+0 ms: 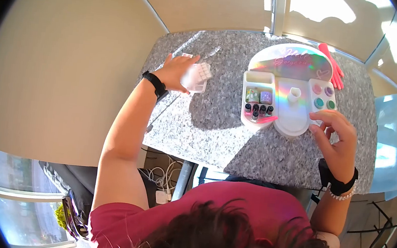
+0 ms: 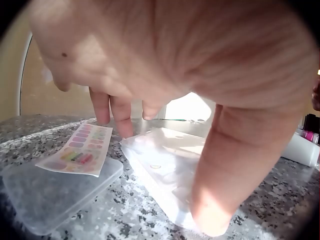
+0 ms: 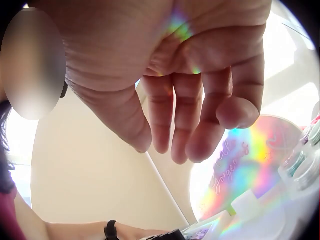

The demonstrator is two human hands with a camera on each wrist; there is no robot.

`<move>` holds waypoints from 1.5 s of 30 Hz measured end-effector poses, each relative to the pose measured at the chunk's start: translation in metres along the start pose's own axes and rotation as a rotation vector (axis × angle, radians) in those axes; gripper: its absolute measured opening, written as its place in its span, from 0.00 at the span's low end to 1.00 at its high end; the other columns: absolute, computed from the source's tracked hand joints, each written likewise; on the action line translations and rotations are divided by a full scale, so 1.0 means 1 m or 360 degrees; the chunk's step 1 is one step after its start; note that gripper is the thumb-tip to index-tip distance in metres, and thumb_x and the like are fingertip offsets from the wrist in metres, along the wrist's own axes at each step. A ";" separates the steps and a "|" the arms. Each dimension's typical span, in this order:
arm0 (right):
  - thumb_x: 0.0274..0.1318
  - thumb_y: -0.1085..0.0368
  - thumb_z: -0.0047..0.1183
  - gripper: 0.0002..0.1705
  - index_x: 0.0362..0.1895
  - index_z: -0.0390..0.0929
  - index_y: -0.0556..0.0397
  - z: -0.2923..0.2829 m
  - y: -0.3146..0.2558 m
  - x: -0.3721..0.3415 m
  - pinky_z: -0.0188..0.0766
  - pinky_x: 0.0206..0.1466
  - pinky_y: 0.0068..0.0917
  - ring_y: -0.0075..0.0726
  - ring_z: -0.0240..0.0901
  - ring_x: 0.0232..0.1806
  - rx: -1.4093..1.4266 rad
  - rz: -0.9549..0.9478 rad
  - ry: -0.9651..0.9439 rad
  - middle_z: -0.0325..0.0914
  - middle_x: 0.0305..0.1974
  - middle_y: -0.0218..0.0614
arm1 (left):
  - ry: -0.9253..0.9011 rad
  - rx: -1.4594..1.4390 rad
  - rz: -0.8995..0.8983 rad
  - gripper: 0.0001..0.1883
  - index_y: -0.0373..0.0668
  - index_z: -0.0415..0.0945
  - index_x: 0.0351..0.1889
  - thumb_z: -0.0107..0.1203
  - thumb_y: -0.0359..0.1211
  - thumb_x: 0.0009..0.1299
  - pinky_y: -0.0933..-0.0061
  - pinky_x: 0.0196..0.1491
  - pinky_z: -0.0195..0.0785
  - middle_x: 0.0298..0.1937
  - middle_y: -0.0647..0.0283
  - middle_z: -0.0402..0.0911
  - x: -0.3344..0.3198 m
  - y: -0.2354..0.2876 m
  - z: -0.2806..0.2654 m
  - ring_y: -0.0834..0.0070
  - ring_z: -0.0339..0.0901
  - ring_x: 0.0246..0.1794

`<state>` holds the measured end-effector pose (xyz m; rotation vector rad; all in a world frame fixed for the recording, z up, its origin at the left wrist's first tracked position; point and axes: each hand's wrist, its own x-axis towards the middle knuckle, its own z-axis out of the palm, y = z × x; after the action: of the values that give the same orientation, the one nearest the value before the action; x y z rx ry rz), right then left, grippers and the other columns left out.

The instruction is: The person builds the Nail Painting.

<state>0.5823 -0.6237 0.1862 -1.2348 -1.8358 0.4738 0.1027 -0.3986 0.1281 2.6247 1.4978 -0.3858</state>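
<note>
My left hand (image 1: 175, 71) grips a clear plastic box (image 2: 160, 172) on the left of the speckled table, thumb along its near side and fingertips at the far end. Beside that box, a sheet of colourful nail stickers (image 2: 82, 150) lies across a clear, flat plastic lid (image 2: 60, 197). Over the right end of a white vanity organizer (image 1: 291, 129), my right hand (image 1: 337, 136) hovers with fingers loosely bent and nothing between them. Small pots of colour (image 1: 318, 103) fill the organizer's right section. Its left section holds small dark-capped bottles (image 1: 256, 111) and a pink stick (image 1: 267, 119).
A shiny rainbow panel (image 1: 273, 59) with lettering rises at the organizer's back. Behind it to the right lies a long pink object (image 1: 337, 73). A translucent blue bin (image 1: 392, 144) stands past the table's right edge. White cables (image 1: 166, 174) hang below the front edge.
</note>
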 end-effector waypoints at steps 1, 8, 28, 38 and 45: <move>0.61 0.75 0.70 0.14 0.51 0.91 0.54 -0.002 0.001 -0.003 0.69 0.33 0.24 0.24 0.77 0.32 0.0004 0.0018 0.0023 0.90 0.46 0.37 | -0.0064 -0.0012 -0.0012 0.76 0.52 0.45 0.93 0.88 0.52 0.51 0.26 0.89 0.28 0.88 0.48 0.62 -0.002 0.004 -0.007 0.52 0.52 0.92; 0.61 0.75 0.70 0.13 0.50 0.91 0.55 -0.006 0.006 -0.012 0.69 0.34 0.24 0.25 0.76 0.32 -0.0012 0.0029 0.0053 0.90 0.46 0.36 | -0.0107 -0.0253 0.0026 0.76 0.47 0.50 0.92 0.88 0.51 0.46 0.37 0.80 0.55 0.76 0.44 0.75 -0.023 0.016 -0.038 0.45 0.71 0.76; 0.77 0.65 0.63 0.20 0.65 0.80 0.63 0.081 0.038 0.165 0.90 0.58 0.34 0.32 0.89 0.49 0.1203 0.0402 -0.0591 0.87 0.53 0.39 | 0.1063 0.0001 0.0489 0.68 0.54 0.57 0.88 0.88 0.41 0.48 0.31 0.91 0.31 0.79 0.54 0.69 -0.028 0.157 -0.118 0.51 0.61 0.85; 0.69 0.73 0.59 0.13 0.56 0.78 0.50 0.104 0.056 0.138 0.81 0.45 0.44 0.50 0.88 0.42 0.0192 -0.0237 0.0036 0.84 0.39 0.44 | 0.0668 -0.0327 0.0026 0.49 0.51 0.67 0.85 0.77 0.50 0.67 0.44 0.86 0.57 0.81 0.50 0.74 0.050 0.082 -0.017 0.54 0.67 0.84; 0.68 0.69 0.63 0.14 0.55 0.79 0.50 0.111 0.064 0.130 0.82 0.46 0.53 0.65 0.86 0.45 -0.0087 -0.0030 0.0001 0.87 0.41 0.50 | 0.0544 -0.0677 0.0235 0.40 0.49 0.75 0.78 0.78 0.44 0.68 0.51 0.76 0.71 0.71 0.50 0.84 0.054 0.077 0.003 0.50 0.79 0.74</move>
<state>0.5093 -0.4647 0.1354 -1.2526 -1.8692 0.4154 0.1942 -0.3940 0.1073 2.5060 1.2719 0.3736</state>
